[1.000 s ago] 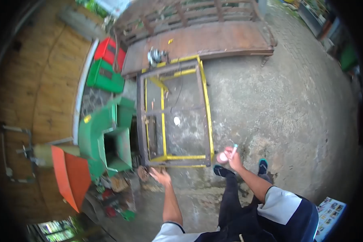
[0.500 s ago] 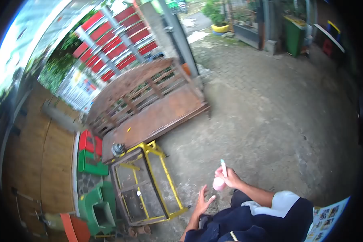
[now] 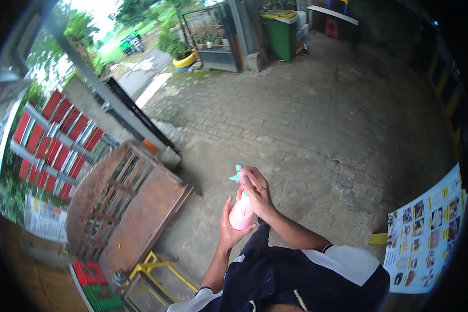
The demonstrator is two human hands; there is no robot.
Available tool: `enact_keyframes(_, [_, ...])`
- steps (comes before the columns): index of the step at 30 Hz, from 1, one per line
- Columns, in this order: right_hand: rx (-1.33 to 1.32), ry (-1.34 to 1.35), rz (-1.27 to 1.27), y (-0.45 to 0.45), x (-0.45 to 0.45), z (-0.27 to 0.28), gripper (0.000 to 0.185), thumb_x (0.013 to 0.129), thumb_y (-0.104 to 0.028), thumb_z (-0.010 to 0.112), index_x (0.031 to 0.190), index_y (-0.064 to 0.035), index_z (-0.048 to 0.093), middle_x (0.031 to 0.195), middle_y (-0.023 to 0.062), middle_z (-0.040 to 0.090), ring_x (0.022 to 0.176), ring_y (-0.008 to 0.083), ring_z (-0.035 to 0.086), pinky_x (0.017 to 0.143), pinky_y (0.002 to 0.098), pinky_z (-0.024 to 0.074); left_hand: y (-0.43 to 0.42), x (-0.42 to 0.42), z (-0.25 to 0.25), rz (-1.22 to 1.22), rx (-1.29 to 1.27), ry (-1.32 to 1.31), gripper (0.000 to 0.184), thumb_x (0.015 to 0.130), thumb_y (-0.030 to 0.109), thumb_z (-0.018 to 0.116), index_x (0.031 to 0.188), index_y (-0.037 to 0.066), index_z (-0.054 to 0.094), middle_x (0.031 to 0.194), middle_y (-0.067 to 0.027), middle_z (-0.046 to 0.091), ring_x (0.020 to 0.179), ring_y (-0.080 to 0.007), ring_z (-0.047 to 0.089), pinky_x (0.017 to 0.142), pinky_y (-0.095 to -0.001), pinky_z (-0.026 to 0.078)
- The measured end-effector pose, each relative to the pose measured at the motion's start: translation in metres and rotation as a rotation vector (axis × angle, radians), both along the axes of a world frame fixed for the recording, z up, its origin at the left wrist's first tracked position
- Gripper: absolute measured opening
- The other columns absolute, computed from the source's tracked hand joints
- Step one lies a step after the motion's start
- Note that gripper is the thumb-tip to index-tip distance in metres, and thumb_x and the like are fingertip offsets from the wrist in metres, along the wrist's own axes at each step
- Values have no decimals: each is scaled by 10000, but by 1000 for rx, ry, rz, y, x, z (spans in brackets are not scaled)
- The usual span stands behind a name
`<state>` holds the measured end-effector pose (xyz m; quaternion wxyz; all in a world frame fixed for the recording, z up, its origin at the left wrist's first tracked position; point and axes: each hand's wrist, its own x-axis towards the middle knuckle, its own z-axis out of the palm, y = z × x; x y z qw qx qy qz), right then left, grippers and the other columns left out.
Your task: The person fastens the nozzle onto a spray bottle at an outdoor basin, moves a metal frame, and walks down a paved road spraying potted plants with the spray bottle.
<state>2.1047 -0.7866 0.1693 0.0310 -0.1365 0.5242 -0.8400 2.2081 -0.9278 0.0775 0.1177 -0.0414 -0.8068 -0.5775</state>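
Observation:
A spray bottle [image 3: 241,213] with pink contents and a teal spray head is held between both hands, above the concrete floor in front of my body. My left hand [image 3: 228,230] cups the bottle's lower part, thumb at the base and fingers along its side. Around the neck and spray head, my right hand [image 3: 257,191] closes from the right, with the teal nozzle poking out to the left of its fingers. Some right-hand fingertips are hidden behind the bottle's top.
A wooden bench [image 3: 140,213] stands at left, with a yellow metal frame [image 3: 156,268] below it. A green bin [image 3: 281,39] is at the back, near a potted plant [image 3: 179,47]. A poster sheet [image 3: 426,234] with pictures is at right. Brick paving [image 3: 244,114] stretches ahead.
My view has swung to the right. My left hand, earlier open and apart, has come onto the bottle's lower part. My right hand still grips the bottle, now with the spray head showing.

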Motion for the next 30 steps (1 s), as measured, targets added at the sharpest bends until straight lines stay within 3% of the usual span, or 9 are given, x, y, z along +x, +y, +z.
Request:
enact_keyframes(1, [62,54,8,7,-33,-7,410,1093,-221,707,1410,19,607,1325,100,616,777,130,670,657,299,565,2,-36,-8,-75,87,-5,1360,668,317,1086,1718,35,269,1480,-245,626,1353,-341,653,1120,-478,541])
enact_keyframes(4, [239,121,-93,37,-120,1,423,998,-202,804,1328,8,643,1258,112,650,1019,152,698,857,325,595,2,-150,-3,-306,128,-52,1285,675,278,1072,1700,32,338,1486,-216,630,1360,-306,638,1148,-440,511])
enact_keyframes(7, [441,383,-286,70,-194,5,288,1032,-178,761,1214,2,628,1179,102,668,1007,165,705,907,342,575,4,-248,12,-538,118,-104,1258,681,285,1061,1699,52,359,1494,-202,629,1359,-299,637,1158,-425,497])
enact_keyframes(10, [101,31,-406,72,-245,22,207,1065,-168,719,1152,-9,618,1112,91,668,1040,160,699,906,325,553,13,-335,35,-699,106,-108,1261,680,299,1062,1701,59,362,1526,-195,608,1393,-291,612,1175,-419,478])
enact_keyframes(12, [176,139,-603,68,-292,27,177,1092,-174,686,1137,-10,639,1038,69,657,963,162,688,868,317,538,14,-388,54,-759,83,-129,1275,677,296,1073,1701,37,358,1598,-196,554,1464,-277,557,1212,-414,443])
enact_keyframes(15, [299,250,-748,61,-381,33,193,1095,-192,683,1064,-5,647,976,61,646,836,160,647,769,323,516,9,-460,53,-705,105,-173,1275,680,300,1072,1703,46,356,1565,-190,581,1439,-282,576,1193,-415,460])
enact_keyframes(18, [264,154,-597,50,-470,18,226,1086,-193,693,988,-3,621,940,62,636,841,152,629,721,326,483,-5,-538,41,-611,63,-92,1260,684,331,1054,1705,84,357,1434,-210,669,1301,-331,681,1119,-446,525])
enact_keyframes(22, [361,237,-534,20,-583,5,262,1081,-196,699,922,-20,587,876,45,593,788,145,562,681,335,444,-30,-637,23,-507,10,-1,1241,704,316,1046,1706,83,352,1425,-211,679,1298,-332,684,1115,-445,526])
enact_keyframes(30, [208,375,-305,-54,-808,36,249,1091,-190,672,927,-29,576,830,61,533,734,163,483,670,340,417,-87,-812,66,-254,-26,-38,1253,711,291,1046,1719,93,328,1420,-199,674,1305,-335,669,1118,-441,520])
